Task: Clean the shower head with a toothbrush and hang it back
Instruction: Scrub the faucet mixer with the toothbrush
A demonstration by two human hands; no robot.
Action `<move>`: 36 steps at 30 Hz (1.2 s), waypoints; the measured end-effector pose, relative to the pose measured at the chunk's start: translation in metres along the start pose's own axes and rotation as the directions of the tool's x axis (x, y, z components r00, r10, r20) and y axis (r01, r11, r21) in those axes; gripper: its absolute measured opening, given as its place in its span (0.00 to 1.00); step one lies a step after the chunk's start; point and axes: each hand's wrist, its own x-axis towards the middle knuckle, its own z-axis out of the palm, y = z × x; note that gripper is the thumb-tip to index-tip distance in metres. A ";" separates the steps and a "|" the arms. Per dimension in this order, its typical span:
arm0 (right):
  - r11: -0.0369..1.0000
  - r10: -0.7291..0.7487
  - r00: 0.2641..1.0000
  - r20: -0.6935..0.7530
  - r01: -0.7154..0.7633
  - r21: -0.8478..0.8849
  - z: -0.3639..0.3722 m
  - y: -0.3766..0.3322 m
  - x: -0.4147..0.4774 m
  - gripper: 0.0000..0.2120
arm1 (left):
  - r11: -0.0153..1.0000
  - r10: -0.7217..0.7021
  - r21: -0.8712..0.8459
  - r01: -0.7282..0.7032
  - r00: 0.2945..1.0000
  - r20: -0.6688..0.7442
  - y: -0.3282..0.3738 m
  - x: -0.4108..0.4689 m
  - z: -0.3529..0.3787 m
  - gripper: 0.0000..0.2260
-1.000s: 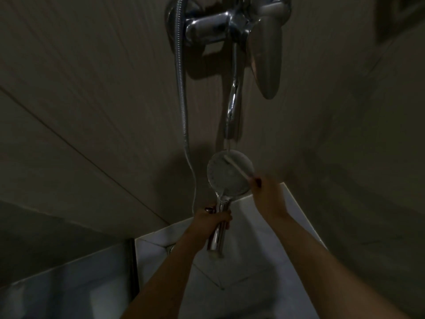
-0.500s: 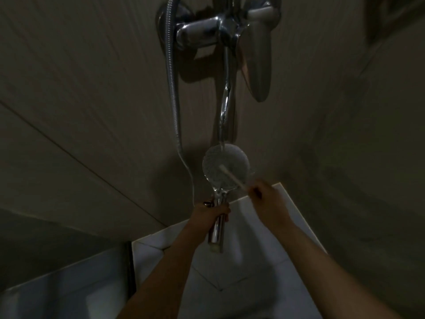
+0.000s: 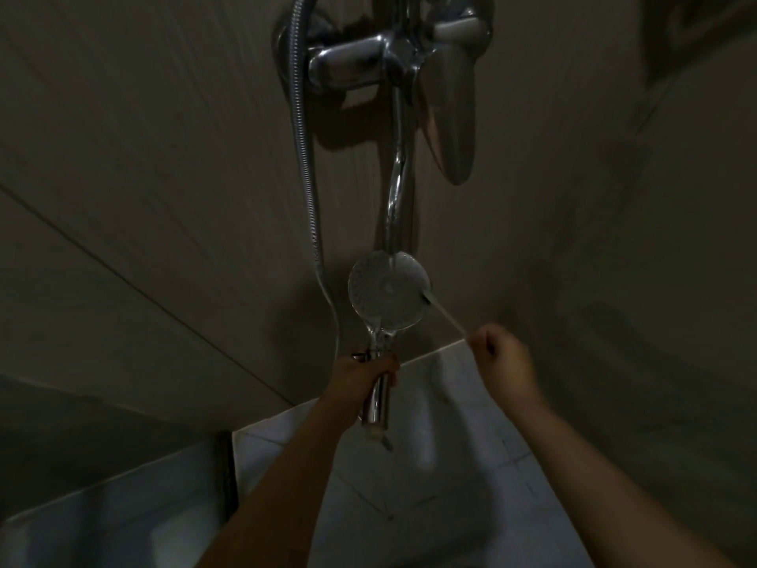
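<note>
Left hand grips handle of shower head, face toward camera, just below spout. Right hand pinches toothbrush end, bristles at right rim. Better: steady handle, press bristles flat, short strokes over all nozzles.

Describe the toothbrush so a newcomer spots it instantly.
Start at the chrome mixer tap and follow its spout down to the round shower head. At the head's right edge, a thin pale stick slants down into the right hand: the toothbrush, the only slim non-chrome item.
</note>
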 end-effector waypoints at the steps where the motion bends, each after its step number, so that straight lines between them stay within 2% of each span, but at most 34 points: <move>1: 0.999 -0.028 0.999 0.034 0.029 -0.026 0.000 -0.003 -0.002 0.10 | 1.000 -0.005 -0.014 0.005 1.000 -0.004 0.000 0.001 0.001 0.06; 3: 0.993 -0.076 0.982 0.170 0.090 -0.077 0.004 -0.005 -0.009 0.07 | 1.000 -0.013 -0.029 0.013 1.000 -0.017 0.001 0.001 0.002 0.06; 4: 0.993 -0.065 0.979 0.194 0.083 -0.084 0.004 -0.003 -0.009 0.06 | 1.000 -0.013 -0.023 0.012 1.000 -0.019 0.002 0.001 0.001 0.06; 8: 0.998 0.055 0.998 0.033 -0.054 -0.028 -0.006 0.008 0.002 0.09 | 1.000 0.002 0.029 -0.002 1.000 0.013 -0.001 -0.003 0.000 0.09; 13: 0.994 -0.031 0.978 0.208 0.053 -0.100 0.006 -0.001 -0.008 0.06 | 1.000 -0.009 0.027 0.009 1.000 -0.002 -0.004 -0.004 0.003 0.10; 18: 0.997 0.067 0.997 0.040 -0.065 -0.034 0.003 0.000 -0.005 0.08 | 0.999 0.004 0.052 -0.004 1.000 0.005 0.000 -0.003 0.001 0.10; 23: 0.990 0.131 0.991 0.037 -0.133 0.054 0.004 -0.004 -0.011 0.07 | 0.996 0.036 0.081 -0.036 0.999 0.001 0.002 -0.003 0.003 0.09; 27: 0.992 0.114 0.993 0.004 -0.114 0.060 0.003 -0.003 -0.011 0.05 | 0.995 0.042 0.092 -0.042 0.999 0.002 -0.001 0.000 0.003 0.03; 31: 0.994 0.112 0.994 0.014 -0.112 0.006 0.000 -0.002 -0.008 0.12 | 0.993 0.007 0.115 -0.007 1.000 0.005 -0.006 -0.001 0.004 0.07; 36: 0.994 0.109 0.994 0.007 -0.109 -0.018 -0.006 -0.007 -0.007 0.14 | 0.992 0.018 0.125 -0.019 1.000 0.008 -0.004 -0.006 0.005 0.09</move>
